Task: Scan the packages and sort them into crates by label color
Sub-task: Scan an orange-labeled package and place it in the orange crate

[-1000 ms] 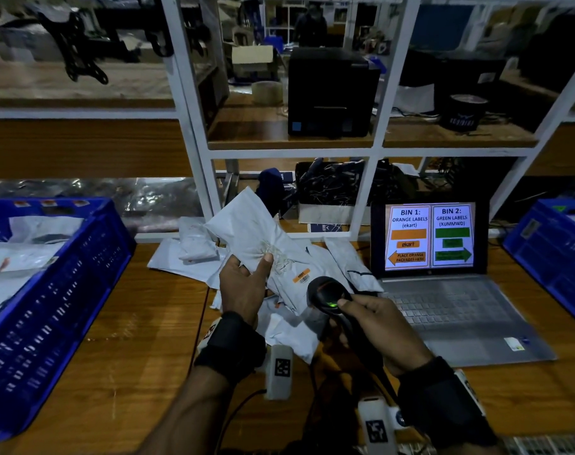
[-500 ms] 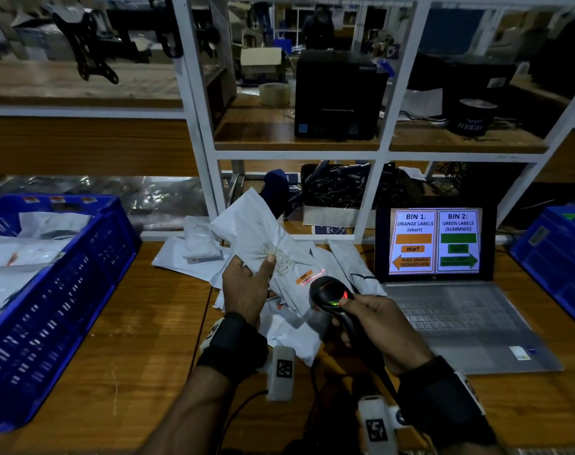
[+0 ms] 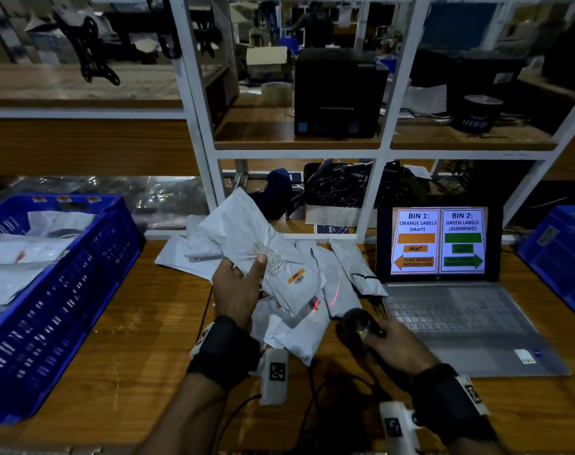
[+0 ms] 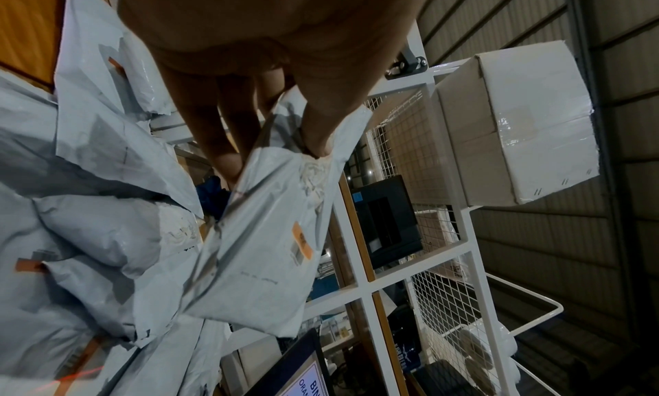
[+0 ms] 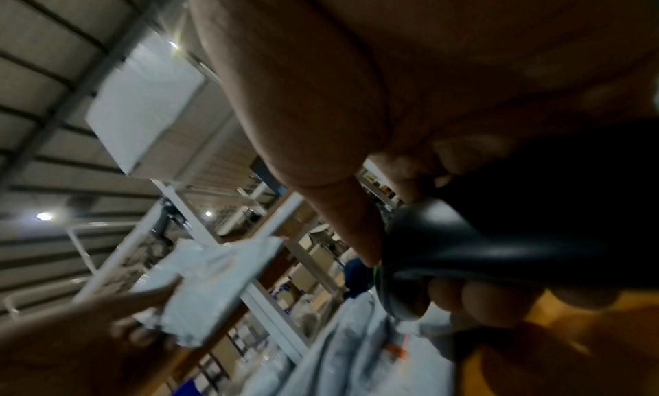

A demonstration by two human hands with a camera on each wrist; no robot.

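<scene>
Since a moment ago your right hand point(image 3: 389, 344), fingers wrapped round the scanner point(image 3: 356, 325), has dropped back, leaving the orange-labelled package point(image 3: 263, 251) pinched in your left hand point(image 3: 236, 290), long axis slanting up-left, nearer the left crate point(image 3: 82, 290).

A table point(image 3: 122, 339) carries a heap of packages point(image 3: 312, 290) at its middle, against the far edge. The left hand point(image 3: 236, 290) holds one package point(image 3: 246, 238) above the heap. To the right, nearer, the right hand point(image 3: 397, 346) holds a scanner point(image 3: 358, 326) beside the heap. A laptop point(image 3: 456, 320) sits right of the heap. One crate point(image 3: 59, 290) stands at the table's left end with packages in it, another crate point(image 3: 561, 257) at the right end. Shelves point(image 3: 381, 152) rise behind the table, with a printer point(image 3: 338, 93) on them.
</scene>
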